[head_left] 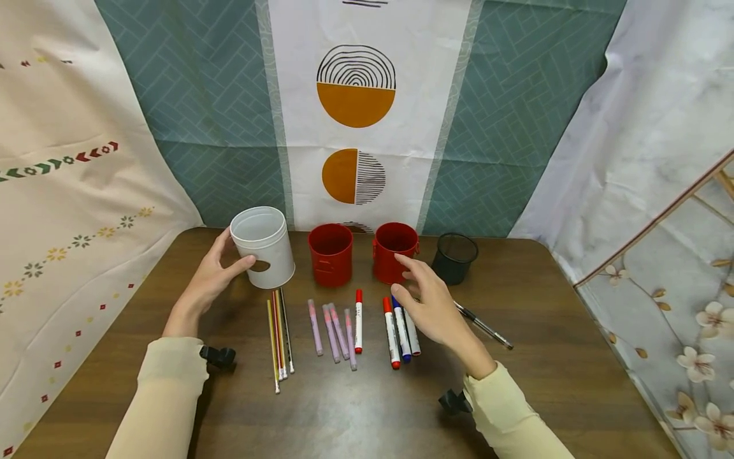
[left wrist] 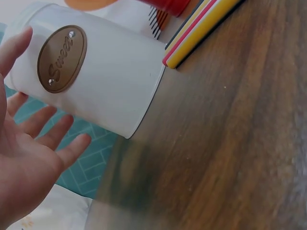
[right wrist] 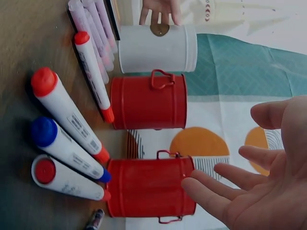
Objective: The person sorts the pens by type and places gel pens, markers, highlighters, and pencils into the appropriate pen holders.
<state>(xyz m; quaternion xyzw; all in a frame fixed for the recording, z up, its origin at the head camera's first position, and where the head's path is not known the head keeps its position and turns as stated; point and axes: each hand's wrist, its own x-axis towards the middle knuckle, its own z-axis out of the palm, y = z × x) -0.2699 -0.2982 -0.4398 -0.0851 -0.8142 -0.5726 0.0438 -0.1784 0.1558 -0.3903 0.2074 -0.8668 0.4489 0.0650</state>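
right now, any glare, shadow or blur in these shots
Head view: pale glare on the near tabletop, objects fairly clear; left wrist view: soft detail, dark greenish patch on the tabletop by the base of the white can; right wrist view: dim, print on the markers too fuzzy to read.

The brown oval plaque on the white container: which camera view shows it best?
The left wrist view: the brown oval plaque is large and uncovered, showing lettering and two studs. The head view shows it small, by the left hand; the right wrist view shows only part of it.
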